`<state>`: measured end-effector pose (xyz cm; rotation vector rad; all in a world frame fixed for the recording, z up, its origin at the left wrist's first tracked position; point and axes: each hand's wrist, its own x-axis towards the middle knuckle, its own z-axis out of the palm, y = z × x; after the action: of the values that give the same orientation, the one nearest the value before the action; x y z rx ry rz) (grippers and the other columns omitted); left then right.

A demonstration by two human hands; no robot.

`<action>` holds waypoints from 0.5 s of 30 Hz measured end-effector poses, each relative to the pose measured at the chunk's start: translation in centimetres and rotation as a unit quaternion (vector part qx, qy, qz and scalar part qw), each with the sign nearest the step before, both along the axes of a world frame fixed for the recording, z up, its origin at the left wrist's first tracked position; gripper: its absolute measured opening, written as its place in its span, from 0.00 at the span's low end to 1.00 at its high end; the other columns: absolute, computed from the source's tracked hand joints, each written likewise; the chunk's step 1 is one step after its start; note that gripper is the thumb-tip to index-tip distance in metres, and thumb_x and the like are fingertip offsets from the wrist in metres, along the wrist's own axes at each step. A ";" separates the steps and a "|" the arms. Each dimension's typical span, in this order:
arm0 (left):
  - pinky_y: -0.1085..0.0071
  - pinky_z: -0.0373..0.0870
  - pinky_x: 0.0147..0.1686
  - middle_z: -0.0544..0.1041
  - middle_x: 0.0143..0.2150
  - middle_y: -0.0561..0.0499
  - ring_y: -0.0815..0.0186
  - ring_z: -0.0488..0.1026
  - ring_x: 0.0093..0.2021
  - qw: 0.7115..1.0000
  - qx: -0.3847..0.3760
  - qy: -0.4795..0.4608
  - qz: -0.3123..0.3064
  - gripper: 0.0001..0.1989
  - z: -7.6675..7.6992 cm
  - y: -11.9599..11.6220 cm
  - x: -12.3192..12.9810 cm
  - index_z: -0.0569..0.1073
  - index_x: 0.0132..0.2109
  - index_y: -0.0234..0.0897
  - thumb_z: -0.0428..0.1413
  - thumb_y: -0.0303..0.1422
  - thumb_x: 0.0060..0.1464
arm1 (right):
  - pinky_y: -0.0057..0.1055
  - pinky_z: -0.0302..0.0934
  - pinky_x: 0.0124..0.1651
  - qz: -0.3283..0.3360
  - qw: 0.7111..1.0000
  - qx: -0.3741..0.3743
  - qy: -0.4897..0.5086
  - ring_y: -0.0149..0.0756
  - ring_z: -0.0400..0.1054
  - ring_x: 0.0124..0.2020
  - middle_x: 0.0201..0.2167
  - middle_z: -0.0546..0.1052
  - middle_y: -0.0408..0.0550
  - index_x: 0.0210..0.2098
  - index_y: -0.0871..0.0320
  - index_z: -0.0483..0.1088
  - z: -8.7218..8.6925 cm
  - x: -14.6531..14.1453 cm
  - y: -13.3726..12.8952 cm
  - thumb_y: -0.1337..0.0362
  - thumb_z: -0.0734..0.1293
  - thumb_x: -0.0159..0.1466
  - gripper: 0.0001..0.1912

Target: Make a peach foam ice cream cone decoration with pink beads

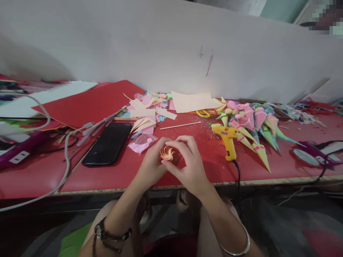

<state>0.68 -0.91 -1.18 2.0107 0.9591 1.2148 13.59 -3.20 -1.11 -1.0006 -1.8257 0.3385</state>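
Between my two hands is a small peach paper flower (168, 152) with curled, swirled petals. My left hand (152, 160) wraps round its left side, and my right hand (189, 157) curves over its right side with the thumb at its lower edge. Just beyond the hands lies a thin wooden stick (180, 125). A clear plastic bag with pink material (142, 143) sits beside my left hand. To the right of my right hand rests a yellow glue gun (227, 141), its black cord hanging over the table edge.
A black phone (108, 144) and a white cable (67, 157) lie at left, near red card sheets (93, 101). Paper scraps (146, 112) and a peach sheet (191, 101) lie behind. Several pastel paper cones (261, 153) are piled right, before a purple power strip (318, 153). A white partition (134, 46) stands behind.
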 end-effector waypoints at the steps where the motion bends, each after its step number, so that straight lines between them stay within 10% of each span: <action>1: 0.75 0.61 0.27 0.66 0.29 0.56 0.70 0.64 0.29 1.000 -0.007 -0.001 -0.008 0.07 0.0 0.0 0.0 0.62 0.35 0.37 0.51 0.27 0.45 | 0.34 0.61 0.48 0.001 1.000 0.002 0.006 0.35 0.62 0.45 0.42 0.62 0.48 0.46 0.53 0.64 0.0 0.0 0.0 0.61 0.64 0.58 0.15; 15: 0.74 0.65 0.30 0.67 0.30 0.54 0.70 0.65 0.30 0.997 -0.048 -0.064 -0.019 0.07 0.3 -0.2 0.5 0.62 0.34 0.37 0.53 0.30 0.46 | 0.35 0.62 0.47 -0.002 1.000 -0.009 0.006 0.37 0.62 0.45 0.42 0.62 0.48 0.47 0.51 0.64 0.1 0.0 -0.1 0.60 0.66 0.56 0.18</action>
<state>1.22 -1.08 -0.84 1.8452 0.8958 1.2363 13.57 -3.25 -1.00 -1.0130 -1.8114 0.3592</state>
